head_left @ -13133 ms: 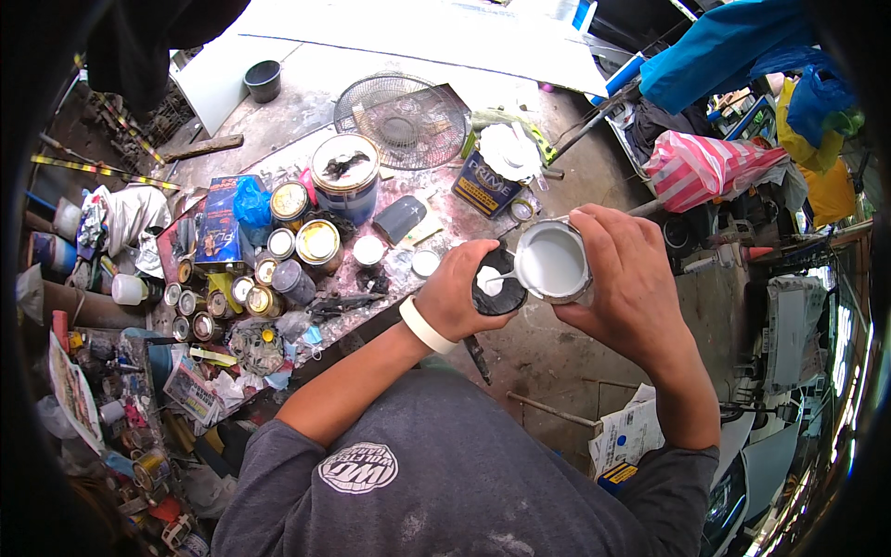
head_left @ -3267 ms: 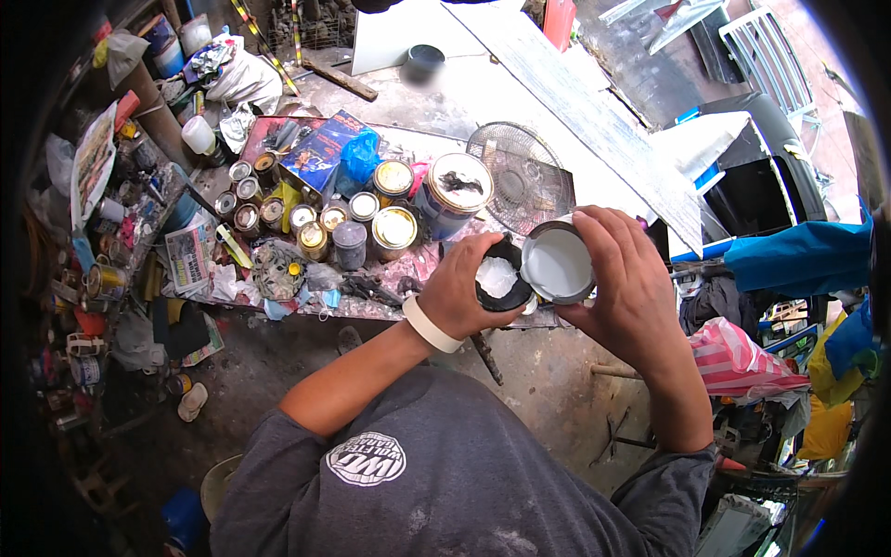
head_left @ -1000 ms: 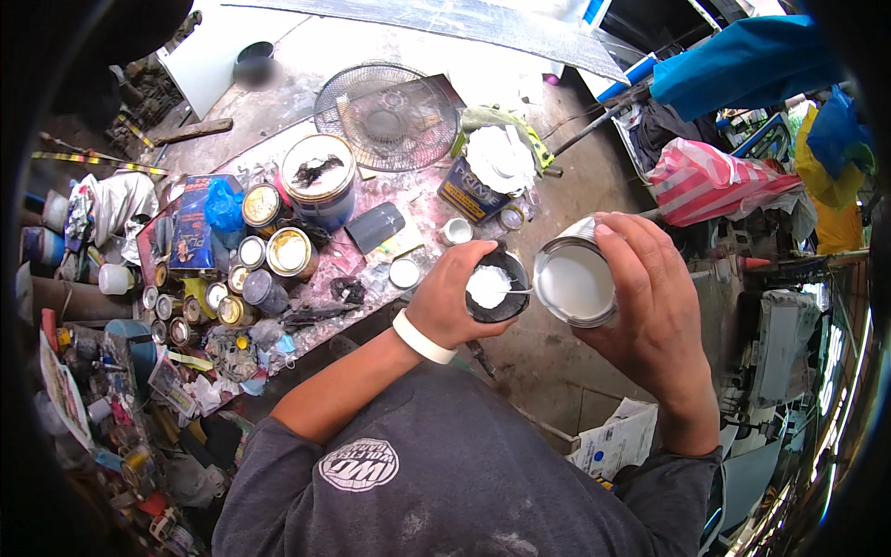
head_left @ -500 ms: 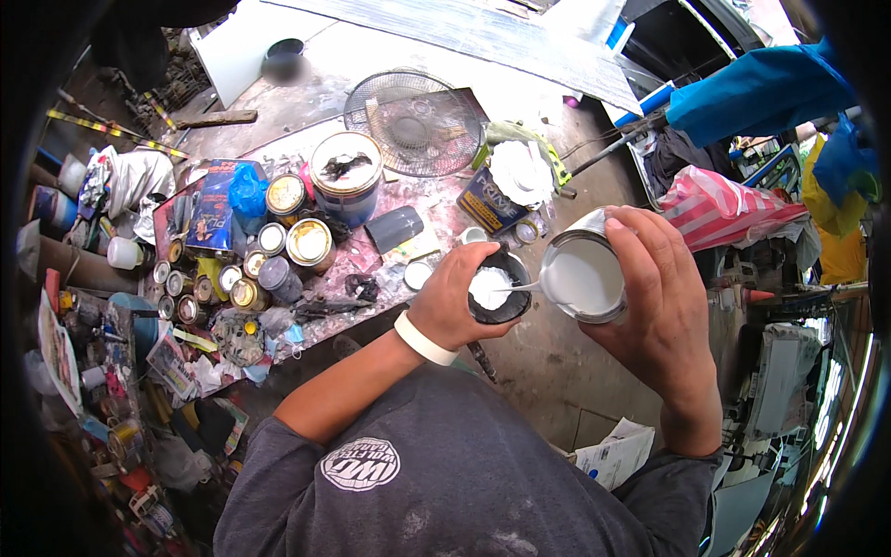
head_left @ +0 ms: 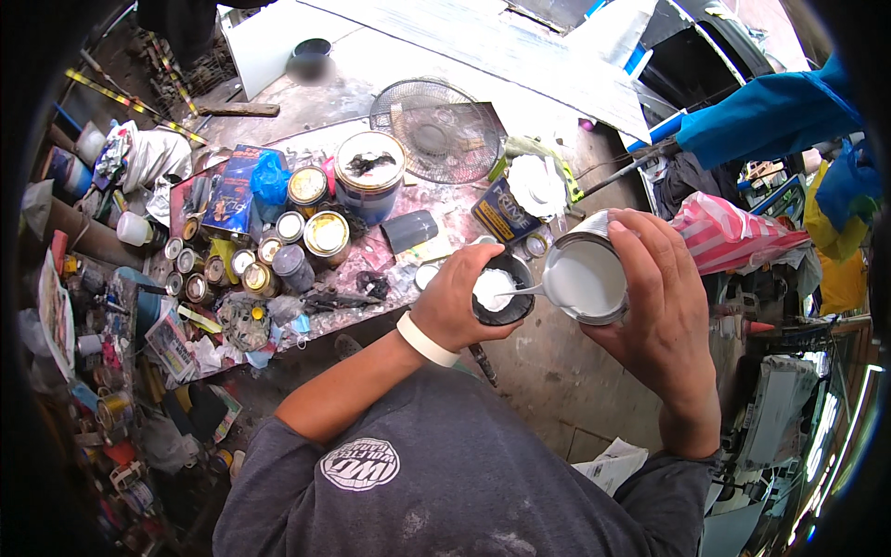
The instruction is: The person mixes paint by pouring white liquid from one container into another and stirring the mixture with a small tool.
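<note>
My left hand (head_left: 459, 302), with a white band on the wrist, is closed around a black cup (head_left: 515, 316) with a white lumpy filling (head_left: 494, 290). My right hand (head_left: 664, 311) grips an open metal can (head_left: 583, 280) of white liquid, tilted toward the cup. A thin white stream runs from the can's lip into the cup. Beyond my hands, the paint-spattered table (head_left: 436, 209) holds many tins (head_left: 327, 237), a large paint can (head_left: 369, 190), a dark grey piece (head_left: 408, 230) and a dark blue container (head_left: 501, 215) topped with crumpled white material.
A fan grille (head_left: 422, 130) lies behind the tins. Long white boards (head_left: 520, 56) stretch across the back. Cluttered shelving (head_left: 111, 371) is at my left. A pipe (head_left: 617, 172), blue sheeting (head_left: 761, 116), a striped bag (head_left: 733, 237) and yellow bags (head_left: 840, 278) are at my right.
The can in my right hand has shifted slightly and its stream into the cup continues; 3.3 seconds ago no stream showed clearly. The surroundings sit a little lower and rightward than one second ago.
</note>
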The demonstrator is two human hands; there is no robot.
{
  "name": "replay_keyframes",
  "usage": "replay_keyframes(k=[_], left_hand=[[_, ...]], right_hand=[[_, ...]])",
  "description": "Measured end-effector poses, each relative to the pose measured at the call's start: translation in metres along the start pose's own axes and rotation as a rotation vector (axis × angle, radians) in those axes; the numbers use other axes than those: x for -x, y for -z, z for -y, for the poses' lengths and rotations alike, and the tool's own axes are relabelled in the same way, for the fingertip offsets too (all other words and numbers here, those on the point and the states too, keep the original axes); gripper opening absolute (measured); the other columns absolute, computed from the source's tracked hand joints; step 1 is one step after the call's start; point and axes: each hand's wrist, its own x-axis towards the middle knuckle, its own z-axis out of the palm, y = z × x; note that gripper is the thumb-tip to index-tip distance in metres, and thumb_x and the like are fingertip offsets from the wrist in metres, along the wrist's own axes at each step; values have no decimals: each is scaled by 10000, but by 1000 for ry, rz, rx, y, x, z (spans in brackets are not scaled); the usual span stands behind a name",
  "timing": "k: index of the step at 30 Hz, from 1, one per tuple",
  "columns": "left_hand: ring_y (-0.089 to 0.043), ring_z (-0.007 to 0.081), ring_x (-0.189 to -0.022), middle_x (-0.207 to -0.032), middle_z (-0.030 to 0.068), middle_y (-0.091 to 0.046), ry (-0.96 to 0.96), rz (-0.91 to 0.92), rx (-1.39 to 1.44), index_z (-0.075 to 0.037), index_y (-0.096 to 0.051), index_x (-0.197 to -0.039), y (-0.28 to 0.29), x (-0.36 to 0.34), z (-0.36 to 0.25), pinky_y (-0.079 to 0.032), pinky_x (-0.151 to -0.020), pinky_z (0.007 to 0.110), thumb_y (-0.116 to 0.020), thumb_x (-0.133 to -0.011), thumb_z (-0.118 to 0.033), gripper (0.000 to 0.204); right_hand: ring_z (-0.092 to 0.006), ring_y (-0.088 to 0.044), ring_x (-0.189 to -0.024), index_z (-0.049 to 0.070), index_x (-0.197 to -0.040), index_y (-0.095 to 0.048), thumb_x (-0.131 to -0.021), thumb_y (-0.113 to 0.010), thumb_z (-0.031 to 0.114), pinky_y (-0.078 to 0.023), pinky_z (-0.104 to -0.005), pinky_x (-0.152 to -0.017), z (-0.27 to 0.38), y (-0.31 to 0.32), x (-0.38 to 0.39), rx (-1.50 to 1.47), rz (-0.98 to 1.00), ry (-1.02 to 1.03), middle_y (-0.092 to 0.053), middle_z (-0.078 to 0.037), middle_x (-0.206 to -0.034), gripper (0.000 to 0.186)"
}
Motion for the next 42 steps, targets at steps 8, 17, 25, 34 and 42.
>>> replay_keyframes(k=[8,17,25,34,42], left_hand=[[-570,334,-1142,-1248,169,-552,-10,-14,1,-3,-433,-1335,2,4,-5,-461,-1001,412,-922,-603,-260,917],[-570,333,-1143,-1245,172,-552,-1,-24,2,-6,-436,-1335,3,6,-12,-461,-1000,407,-922,-601,-273,921],[-573,334,-1148,-1248,170,-556,-4,-13,8,-14,-439,-1338,4,7,-16,-461,-1002,409,-918,-601,-262,913],[-572,335,-1151,-1252,170,-555,8,-5,5,-12,-440,-1336,3,8,-16,-460,-1006,407,-919,-599,-272,917],[-571,340,-1157,-1259,174,-550,23,3,1,-12,-438,-1341,4,8,-18,-460,-1008,412,-919,-606,-258,912]], right_hand=[[-379,-550,-1197,63,-1374,-399,-503,-901,61,-464,-472,-1004,6,1,1,-2,-34,26,-529,-182,-1314,1006],[-374,-547,-1187,55,-1371,-406,-516,-890,65,-470,-451,-985,10,-4,11,-91,-25,-73,-532,-177,-1299,983],[-362,-548,-1205,60,-1374,-408,-561,-886,84,-478,-429,-984,8,-20,25,-245,-29,-250,-529,-180,-1308,943],[-346,-561,-1200,59,-1378,-408,-569,-897,83,-478,-407,-988,6,-22,27,-238,-6,-261,-527,-176,-1314,945],[-371,-539,-1195,69,-1381,-410,-553,-876,80,-474,-443,-976,6,-18,22,-210,-12,-196,-532,-183,-1293,949]])
